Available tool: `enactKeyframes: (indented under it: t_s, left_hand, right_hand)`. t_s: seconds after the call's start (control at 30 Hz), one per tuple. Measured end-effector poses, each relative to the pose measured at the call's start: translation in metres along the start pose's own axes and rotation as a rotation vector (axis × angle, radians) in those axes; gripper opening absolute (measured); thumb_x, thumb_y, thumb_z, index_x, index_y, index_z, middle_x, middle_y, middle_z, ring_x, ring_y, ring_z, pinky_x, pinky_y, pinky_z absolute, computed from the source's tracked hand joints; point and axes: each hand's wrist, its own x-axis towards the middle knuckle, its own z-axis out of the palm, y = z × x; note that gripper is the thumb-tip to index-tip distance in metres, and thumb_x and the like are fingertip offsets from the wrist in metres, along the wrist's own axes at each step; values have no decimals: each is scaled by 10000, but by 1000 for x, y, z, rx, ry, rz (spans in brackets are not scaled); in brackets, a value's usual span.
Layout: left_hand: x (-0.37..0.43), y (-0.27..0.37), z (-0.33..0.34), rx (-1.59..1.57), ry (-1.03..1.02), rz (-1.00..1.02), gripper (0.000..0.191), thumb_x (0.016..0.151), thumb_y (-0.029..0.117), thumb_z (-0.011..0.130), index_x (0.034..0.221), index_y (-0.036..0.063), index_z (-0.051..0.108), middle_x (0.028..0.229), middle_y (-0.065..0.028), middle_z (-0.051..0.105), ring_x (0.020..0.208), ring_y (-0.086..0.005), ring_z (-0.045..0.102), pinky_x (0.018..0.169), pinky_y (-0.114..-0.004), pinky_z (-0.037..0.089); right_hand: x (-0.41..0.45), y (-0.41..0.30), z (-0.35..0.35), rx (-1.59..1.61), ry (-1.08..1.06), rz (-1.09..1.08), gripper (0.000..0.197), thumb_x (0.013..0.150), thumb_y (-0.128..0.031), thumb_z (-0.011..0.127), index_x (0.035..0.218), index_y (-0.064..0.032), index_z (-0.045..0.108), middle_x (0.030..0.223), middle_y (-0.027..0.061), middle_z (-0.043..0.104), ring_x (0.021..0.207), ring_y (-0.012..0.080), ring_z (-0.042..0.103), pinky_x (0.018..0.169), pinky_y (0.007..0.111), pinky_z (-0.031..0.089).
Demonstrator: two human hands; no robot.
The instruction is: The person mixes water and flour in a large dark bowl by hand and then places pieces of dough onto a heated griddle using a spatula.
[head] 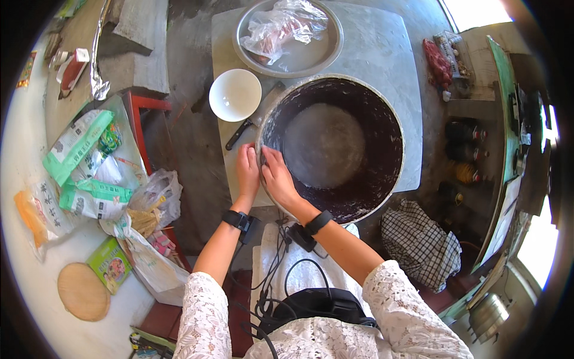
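A large, deep round pot (381,134) stands before me, its dark inner wall flecked with whitish residue. The round bottom (325,143) looks cloudy grey; I cannot tell whether it is under liquid. My left hand (248,172) is against the outside of the pot's near-left rim, fingers around its edge. Just inside that rim is my right hand (278,175), its bent fingers at the inner wall. Close to the left hand lies a kitchen knife (241,133) with a black handle, its blade partly hidden by the pot. Beyond the knife sits a white bowl (235,95).
A metal basin (291,69) holding a clear plastic bag (287,27) stands at the table's (381,40) far side. Black cables (269,287) hang by my lap. Packaged food bags (85,148) crowd the left; a checked cloth (421,244) and dark bottles (464,134) are right.
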Motion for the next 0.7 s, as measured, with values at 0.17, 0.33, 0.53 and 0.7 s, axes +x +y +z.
enactKeyframes:
  t_s: [0.17,0.33,0.53,0.7]
  left_hand:
    - [-3,-14,3,-21,62,-30,375,994,297,293,1045,13,533,948,-106,604,866,-212,564,796,-313,433]
    - [-6,-17,24,-146,26,-120,403,996,302,282,978,-2,546,881,-136,595,806,-257,557,745,-355,432]
    - [-6,-23,12,-99,106,-127,440,987,360,292,953,-4,536,863,-157,592,786,-284,556,735,-379,433]
    - [-5,-17,28,-96,4,-110,451,986,354,291,944,-22,536,871,-181,584,791,-308,555,735,-394,427]
  right_hand:
    - [-45,0,3,34,-137,33,404,866,-81,419,1260,1,440,1249,180,431,1134,355,460,959,379,382]
    - [32,5,-3,72,72,49,422,861,-68,425,1274,16,432,1255,186,426,1152,340,448,975,363,365]
    - [-14,-1,7,158,-134,132,481,858,-70,447,1326,21,379,1330,199,367,1267,331,349,1064,361,272]
    - [71,16,2,94,281,2,519,886,-114,430,1363,38,293,1422,219,263,1333,340,242,1105,360,183]
